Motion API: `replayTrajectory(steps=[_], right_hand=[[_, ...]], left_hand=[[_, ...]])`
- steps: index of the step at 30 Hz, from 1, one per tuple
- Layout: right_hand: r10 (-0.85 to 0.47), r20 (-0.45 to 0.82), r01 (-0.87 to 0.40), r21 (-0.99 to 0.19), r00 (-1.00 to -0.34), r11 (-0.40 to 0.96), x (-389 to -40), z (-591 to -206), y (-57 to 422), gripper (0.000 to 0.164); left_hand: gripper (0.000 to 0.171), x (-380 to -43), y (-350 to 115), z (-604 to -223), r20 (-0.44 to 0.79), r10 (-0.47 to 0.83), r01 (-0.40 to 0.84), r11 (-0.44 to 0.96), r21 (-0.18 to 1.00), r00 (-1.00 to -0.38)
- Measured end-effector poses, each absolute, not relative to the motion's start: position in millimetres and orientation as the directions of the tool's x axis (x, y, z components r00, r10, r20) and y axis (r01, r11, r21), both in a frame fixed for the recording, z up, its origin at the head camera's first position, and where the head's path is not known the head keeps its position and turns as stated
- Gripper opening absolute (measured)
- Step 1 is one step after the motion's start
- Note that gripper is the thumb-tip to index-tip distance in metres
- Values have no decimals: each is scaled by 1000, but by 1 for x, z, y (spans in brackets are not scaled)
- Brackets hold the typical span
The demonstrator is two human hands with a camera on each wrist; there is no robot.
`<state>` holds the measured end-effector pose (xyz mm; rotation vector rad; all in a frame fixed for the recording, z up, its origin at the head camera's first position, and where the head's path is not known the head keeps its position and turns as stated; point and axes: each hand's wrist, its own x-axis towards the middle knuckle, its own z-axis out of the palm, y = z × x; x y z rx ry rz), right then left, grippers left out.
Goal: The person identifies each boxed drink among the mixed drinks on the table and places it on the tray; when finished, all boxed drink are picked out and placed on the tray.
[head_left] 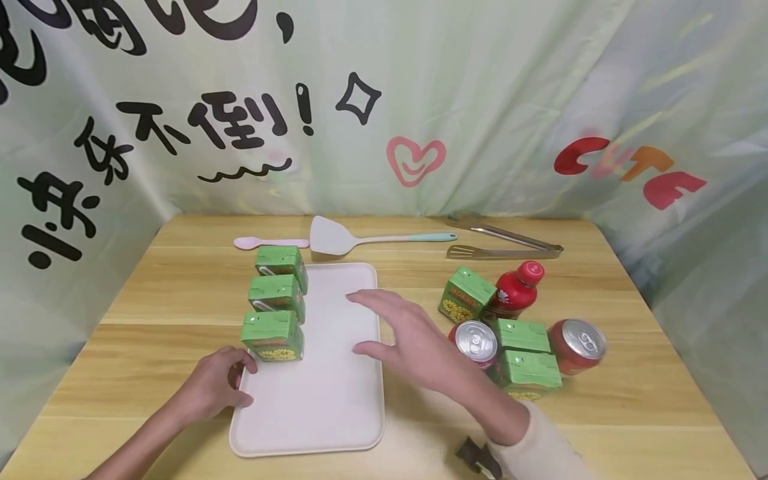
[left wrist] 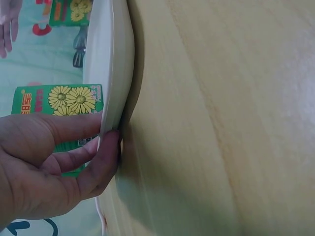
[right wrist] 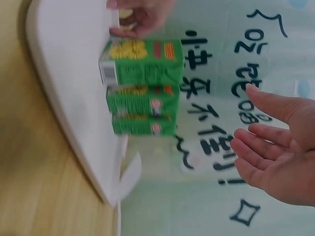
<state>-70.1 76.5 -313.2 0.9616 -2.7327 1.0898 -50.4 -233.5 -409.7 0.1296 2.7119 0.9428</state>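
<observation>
A white rectangular tray (head_left: 318,407) lies on the table, with three green drink cartons (head_left: 273,333) in a row along its left side. My left hand (head_left: 213,387) pinches the tray's left rim beside the nearest carton; the left wrist view shows thumb and fingers (left wrist: 106,152) on either side of that rim. Over the tray's right side hovers my right hand (head_left: 414,337), holding nothing, its thumb and fingers spread apart. In the right wrist view, the right hand (right wrist: 280,142) faces the row of cartons (right wrist: 142,64) across a gap.
Right of the tray cluster three more green cartons (head_left: 468,293), a red bottle (head_left: 516,290) and two red cans (head_left: 579,347). Behind lie a pink spoon (head_left: 270,243), a white spatula (head_left: 336,237) and metal tongs (head_left: 510,253). A printed curtain (head_left: 510,100) hangs along the back edge.
</observation>
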Motion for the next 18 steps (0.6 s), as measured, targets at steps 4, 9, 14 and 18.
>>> replayTrajectory(steps=[4,9,14,18], right_hand=[[-487,280,-548,-591,-828,592,-70,-309,99,58],[-459,271,-527,-557,-846,642,-81,-307,123,60],[-390,150,-404,-553,-908,729,-98,-305,149,65],[-344,77,-327,-551,-936,768,-111,-307,168,68]], left_hand=[[41,-51,-234,-410,-217,174,2,785,619,-960],[42,-51,-234,-411,-214,175,3,781,624,-961],[42,-51,-233,-411,-217,170,-3,781,625,-961],[42,-51,-233,-410,-217,169,-2,783,622,-961]])
